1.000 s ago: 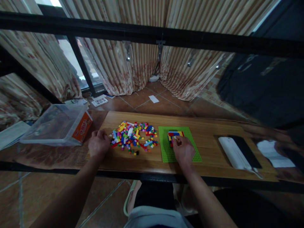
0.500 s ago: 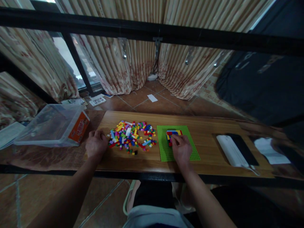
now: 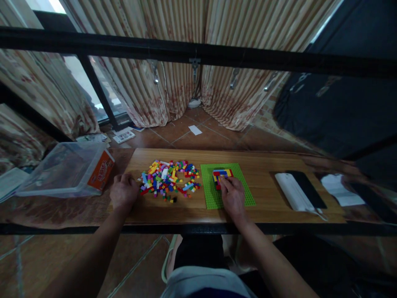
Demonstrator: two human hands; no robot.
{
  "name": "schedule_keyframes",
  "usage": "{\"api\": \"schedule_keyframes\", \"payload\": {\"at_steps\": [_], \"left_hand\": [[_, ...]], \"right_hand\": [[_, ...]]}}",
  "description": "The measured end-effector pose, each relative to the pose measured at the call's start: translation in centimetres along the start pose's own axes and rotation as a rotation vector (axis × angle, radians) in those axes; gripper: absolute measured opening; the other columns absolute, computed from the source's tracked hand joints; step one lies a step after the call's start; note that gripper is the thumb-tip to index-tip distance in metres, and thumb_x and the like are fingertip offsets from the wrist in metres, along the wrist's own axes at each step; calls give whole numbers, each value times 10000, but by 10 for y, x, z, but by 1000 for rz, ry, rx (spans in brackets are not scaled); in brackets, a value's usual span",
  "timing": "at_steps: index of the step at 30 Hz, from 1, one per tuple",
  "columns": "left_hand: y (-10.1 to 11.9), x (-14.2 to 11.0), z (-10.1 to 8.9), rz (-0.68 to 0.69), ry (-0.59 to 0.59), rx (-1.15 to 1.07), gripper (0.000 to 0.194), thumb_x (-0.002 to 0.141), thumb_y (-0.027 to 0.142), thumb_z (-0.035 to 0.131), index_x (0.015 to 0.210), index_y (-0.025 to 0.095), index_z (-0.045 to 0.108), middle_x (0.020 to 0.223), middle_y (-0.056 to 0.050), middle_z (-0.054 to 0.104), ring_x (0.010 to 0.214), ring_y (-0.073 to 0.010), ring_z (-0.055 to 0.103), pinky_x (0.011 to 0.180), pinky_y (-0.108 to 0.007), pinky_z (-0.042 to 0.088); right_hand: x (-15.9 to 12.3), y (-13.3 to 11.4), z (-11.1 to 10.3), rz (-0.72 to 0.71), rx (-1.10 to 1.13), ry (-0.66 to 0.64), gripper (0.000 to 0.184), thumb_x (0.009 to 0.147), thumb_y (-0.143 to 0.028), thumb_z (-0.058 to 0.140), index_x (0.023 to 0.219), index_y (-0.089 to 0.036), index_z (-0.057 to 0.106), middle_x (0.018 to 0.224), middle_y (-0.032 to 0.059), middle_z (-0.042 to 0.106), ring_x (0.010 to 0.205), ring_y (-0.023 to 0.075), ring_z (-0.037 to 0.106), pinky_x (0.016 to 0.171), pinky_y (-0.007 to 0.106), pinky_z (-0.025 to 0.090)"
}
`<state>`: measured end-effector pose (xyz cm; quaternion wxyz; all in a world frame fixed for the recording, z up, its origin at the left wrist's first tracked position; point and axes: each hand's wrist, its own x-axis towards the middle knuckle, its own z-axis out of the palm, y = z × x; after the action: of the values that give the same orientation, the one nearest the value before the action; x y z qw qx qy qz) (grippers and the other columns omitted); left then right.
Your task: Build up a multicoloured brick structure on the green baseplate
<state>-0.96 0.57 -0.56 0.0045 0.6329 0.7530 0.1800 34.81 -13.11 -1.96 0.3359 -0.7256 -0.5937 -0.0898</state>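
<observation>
A green studded baseplate [image 3: 211, 202] lies on the wooden board. On it stands a small block of building bricks [image 3: 222, 172] in red, blue and yellow, partly covered by my right hand [image 3: 233, 196]. The thumb and fingertips of that hand are pinched together at the block; whatever is between them is too small to name. My left hand [image 3: 124, 191] rests at the board's left end, fingers curled under, so their tips are hidden. Right beside it spreads a heap of loose coloured bricks [image 3: 164, 176].
A clear plastic box [image 3: 66, 167] with an orange label stands left of the board [image 3: 263, 161]. Toward the right lie a white pouch [image 3: 293, 190], a dark flat object [image 3: 310, 190] and white paper [image 3: 341, 190]. A black rail [image 3: 173, 51] crosses beyond the table.
The view has shifted a little, moving the scene slightly left. My right hand stays pinched at the brick block, its fingers slightly turned. My left hand remains in place.
</observation>
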Motion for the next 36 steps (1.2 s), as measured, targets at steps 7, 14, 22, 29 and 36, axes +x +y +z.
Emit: {"api": "schedule_keyframes", "payload": {"at_steps": [7,14,22,29,36], "left_hand": [[4,0,-6,-15,-20,-4,347,911,278,434,1146,160,659,1235,-167,573,996,-298,621,802,-413,510],[9,-1,-12,-29,-46,20,369,911,301,422,1164,158,649,1238,-160,566,1019,-301,613,829,-414,505],[9,-1,-14,-18,-56,27,378,910,310,419,1159,147,652,1234,-171,560,1035,-309,607,841,-416,497],[9,0,-13,-22,-50,36,377,912,306,414,1161,151,651,1234,-171,558,1022,-306,608,823,-409,493],[6,-3,-7,-1,3,45,338,910,285,412,1099,160,663,1189,-147,579,979,-283,622,752,-359,484]], "right_hand": [[-15,6,-18,164,176,87,359,964,-325,428,1228,-170,615,1093,135,655,1028,242,588,917,425,491],[-26,27,-21,228,85,27,512,896,-482,515,1277,-143,570,1192,183,592,1145,307,535,967,493,453],[-9,0,-13,339,-57,-42,966,753,-713,590,1444,-86,338,1279,253,550,1165,399,503,929,545,405],[-7,-15,-1,401,-139,-35,990,758,-674,605,1460,-55,281,1201,254,590,1095,398,524,921,540,365],[-12,-16,-4,407,-133,1,948,771,-645,612,1445,-44,324,1208,281,587,1086,413,523,905,546,372]]}}
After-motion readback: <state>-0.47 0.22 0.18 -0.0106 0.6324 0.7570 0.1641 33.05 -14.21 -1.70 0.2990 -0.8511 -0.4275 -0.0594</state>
